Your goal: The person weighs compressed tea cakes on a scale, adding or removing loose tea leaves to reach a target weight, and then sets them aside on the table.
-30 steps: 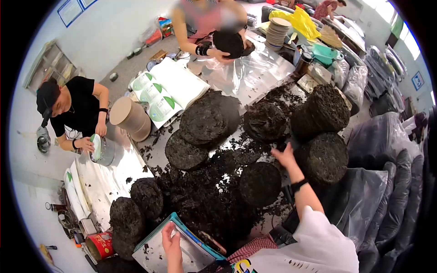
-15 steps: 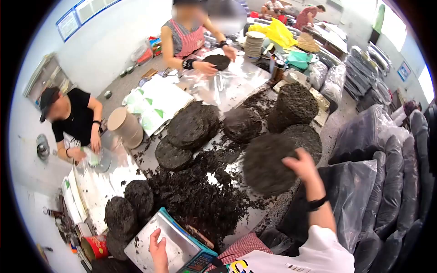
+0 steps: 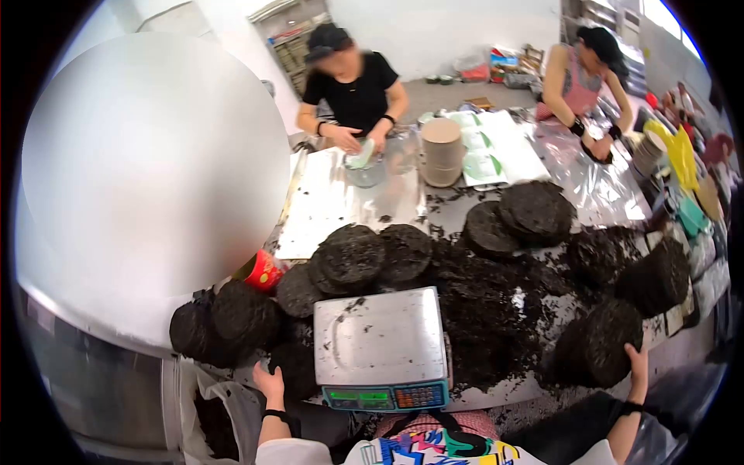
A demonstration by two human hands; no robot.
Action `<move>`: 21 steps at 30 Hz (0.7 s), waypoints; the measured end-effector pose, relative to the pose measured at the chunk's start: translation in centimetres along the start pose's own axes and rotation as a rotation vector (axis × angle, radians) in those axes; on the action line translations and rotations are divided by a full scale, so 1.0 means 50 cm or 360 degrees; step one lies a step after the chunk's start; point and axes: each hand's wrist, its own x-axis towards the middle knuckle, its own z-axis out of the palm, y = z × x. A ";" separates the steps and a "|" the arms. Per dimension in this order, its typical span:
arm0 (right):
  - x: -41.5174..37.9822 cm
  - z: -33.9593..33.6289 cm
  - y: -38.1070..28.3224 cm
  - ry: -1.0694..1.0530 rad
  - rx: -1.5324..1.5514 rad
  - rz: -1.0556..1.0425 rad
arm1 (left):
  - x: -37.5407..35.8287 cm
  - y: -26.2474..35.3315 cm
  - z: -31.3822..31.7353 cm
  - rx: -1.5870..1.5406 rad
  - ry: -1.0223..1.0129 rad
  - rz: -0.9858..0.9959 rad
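Note:
A large dark, crumbly disc (image 3: 611, 341) leans at the front right of a stack, its round face visible. My right hand (image 3: 637, 370) grips its right rim, with some fingers hidden. My left hand (image 3: 270, 381) is open, fingers apart, beside a dark disc (image 3: 294, 370) left of the scale. Between my hands sits the scale (image 3: 380, 333), its metal plate bearing only crumbs and its green display lit. Loose dark material (image 3: 496, 333) is heaped right of the scale.
More dark discs (image 3: 350, 256) lie behind and left of the scale. Across the table, one person (image 3: 353, 93) handles a clear bowl (image 3: 364, 172); another person (image 3: 581, 81) works over plastic sheeting. A red tin (image 3: 265, 271) and a large whitish round surface (image 3: 147, 170) are at left.
The view has swung left. The disc in my right hand has moved from above the table to the front-right stack. My left hand has moved from over the scale to its left side.

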 end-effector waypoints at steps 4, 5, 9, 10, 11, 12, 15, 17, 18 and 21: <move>-0.057 0.089 0.005 0.0107 -0.0182 0.0154 | -0.025 -0.152 0.063 -0.0064 -0.0150 -0.1106; -0.062 0.105 0.001 0.0189 -0.0315 0.0048 | -0.043 -0.204 0.102 -0.0974 -0.0404 -0.0673; 0.024 0.034 0.086 0.0404 -0.1424 -0.0486 | -0.060 -0.209 0.204 -0.0837 -0.0258 -0.0383; 0.032 0.033 0.076 0.0476 -0.1743 -0.0478 | -0.061 -0.151 0.161 -0.0514 -0.0190 -0.0557; 0.033 0.036 0.060 0.0487 -0.1833 -0.0460 | -0.056 -0.116 0.122 -0.0410 -0.0287 -0.0619; 0.020 0.053 0.025 0.0496 -0.1863 -0.0479 | -0.046 -0.099 0.101 -0.0324 -0.0419 -0.0771; 0.013 0.047 -0.026 0.0512 -0.1718 -0.0542 | -0.047 -0.084 0.072 -0.0324 -0.0238 -0.0746; 0.043 -0.005 -0.024 0.0304 -0.1176 -0.0616 | -0.054 -0.103 0.073 -0.0574 -0.0108 -0.0587; 0.008 0.021 -0.076 0.0129 -0.0744 -0.0456 | -0.056 -0.103 0.068 -0.0957 -0.0098 -0.0736; -0.050 0.141 -0.150 0.0023 -0.0043 -0.0186 | -0.054 -0.094 0.043 -0.2091 -0.0066 -0.1171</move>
